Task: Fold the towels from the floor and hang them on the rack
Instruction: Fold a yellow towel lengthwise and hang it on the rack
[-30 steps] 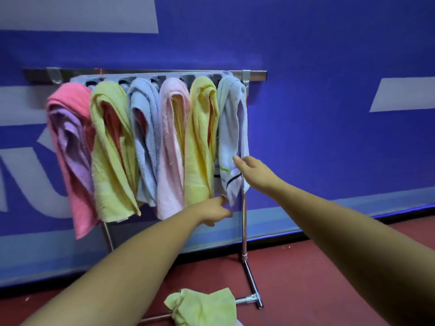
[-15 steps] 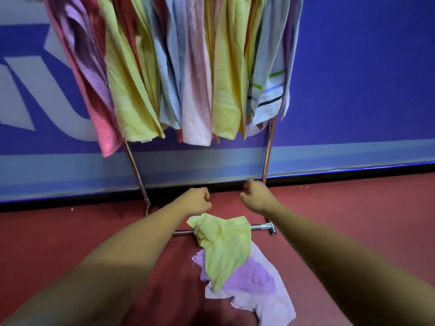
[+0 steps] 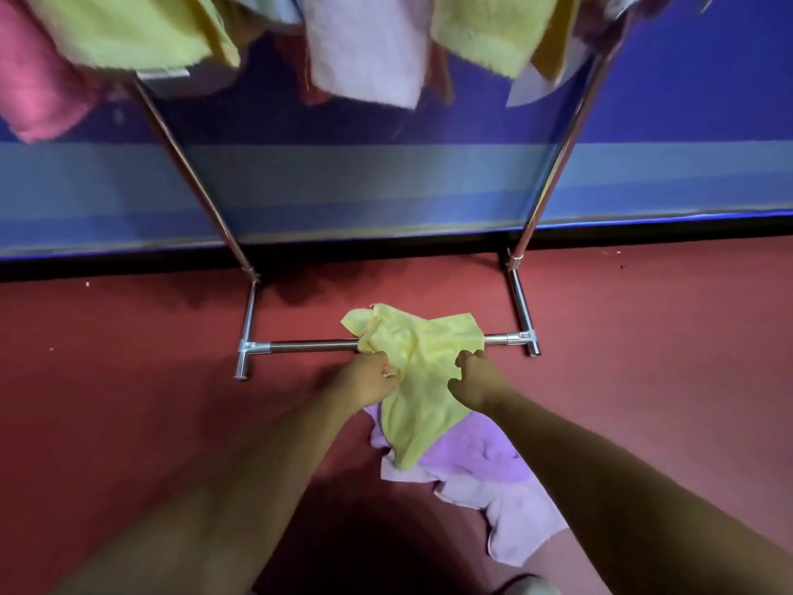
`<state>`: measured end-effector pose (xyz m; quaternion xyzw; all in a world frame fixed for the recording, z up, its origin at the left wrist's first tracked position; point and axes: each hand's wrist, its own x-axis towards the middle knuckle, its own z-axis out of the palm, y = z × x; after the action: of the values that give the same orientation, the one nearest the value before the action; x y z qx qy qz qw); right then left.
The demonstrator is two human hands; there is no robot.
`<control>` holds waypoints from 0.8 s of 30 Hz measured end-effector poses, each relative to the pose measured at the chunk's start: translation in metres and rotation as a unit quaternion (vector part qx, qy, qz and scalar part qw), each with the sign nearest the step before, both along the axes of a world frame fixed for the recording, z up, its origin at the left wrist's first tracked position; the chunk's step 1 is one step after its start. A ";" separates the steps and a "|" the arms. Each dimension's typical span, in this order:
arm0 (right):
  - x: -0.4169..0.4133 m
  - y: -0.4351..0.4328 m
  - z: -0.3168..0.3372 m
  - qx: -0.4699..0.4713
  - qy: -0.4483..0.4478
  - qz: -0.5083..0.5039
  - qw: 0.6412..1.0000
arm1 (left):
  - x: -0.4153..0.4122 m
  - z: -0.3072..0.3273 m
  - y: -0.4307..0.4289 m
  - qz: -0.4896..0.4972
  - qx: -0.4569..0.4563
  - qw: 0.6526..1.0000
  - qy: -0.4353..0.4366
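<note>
A crumpled yellow towel (image 3: 418,371) lies on the red floor, draped partly over the rack's low front bar (image 3: 309,346). Under it spreads a purple towel (image 3: 485,455). My left hand (image 3: 370,379) grips the yellow towel's left edge with curled fingers. My right hand (image 3: 475,380) grips its right edge. The metal rack (image 3: 553,165) stands against the blue wall, and the lower ends of several hung towels (image 3: 364,49) in pink, yellow and pale lilac show at the top.
The rack's two slanted legs (image 3: 193,173) and floor feet (image 3: 244,362) frame the towels. A blue wall with a lighter band (image 3: 386,178) runs behind. Red floor (image 3: 128,401) stretches left and right. A shoe tip (image 3: 525,586) shows at the bottom.
I have bent down from the hung towels to the floor. Both hands dropped from the rack's right end and took hold of the yellow towel's edges.
</note>
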<state>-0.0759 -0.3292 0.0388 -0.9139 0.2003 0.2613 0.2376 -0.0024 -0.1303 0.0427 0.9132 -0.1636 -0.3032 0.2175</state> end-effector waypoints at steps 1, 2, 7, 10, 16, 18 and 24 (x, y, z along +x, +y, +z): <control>0.001 0.001 -0.014 -0.004 0.007 0.003 1.000 | -0.002 -0.013 -0.002 -0.002 0.000 1.000 0.012; 0.001 0.002 -0.025 -0.008 0.020 0.007 1.000 | -0.005 -0.029 -0.004 -0.005 0.005 1.000 0.023; -0.011 0.007 -0.089 -0.015 0.091 0.071 0.993 | -0.031 -0.100 -0.015 -0.007 0.039 0.995 0.088; -0.021 0.011 -0.125 -0.016 0.104 0.087 0.991 | -0.049 -0.139 -0.017 -0.008 0.028 0.992 0.123; -0.027 0.018 -0.127 -0.090 0.030 0.067 0.993 | -0.054 -0.161 -0.005 0.045 -0.042 0.997 0.041; -0.021 0.018 -0.114 -0.061 0.000 0.040 0.997 | -0.041 -0.142 -0.003 0.080 -0.104 0.990 0.043; 0.021 0.009 -0.017 0.150 -0.102 -0.075 0.980 | 0.017 -0.043 0.002 0.169 -0.248 0.951 0.074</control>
<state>-0.0548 -0.3199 0.0222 -0.8719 0.2019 0.1751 0.4103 0.0149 -0.1283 -0.0006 0.8198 -0.0605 -0.2784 0.4967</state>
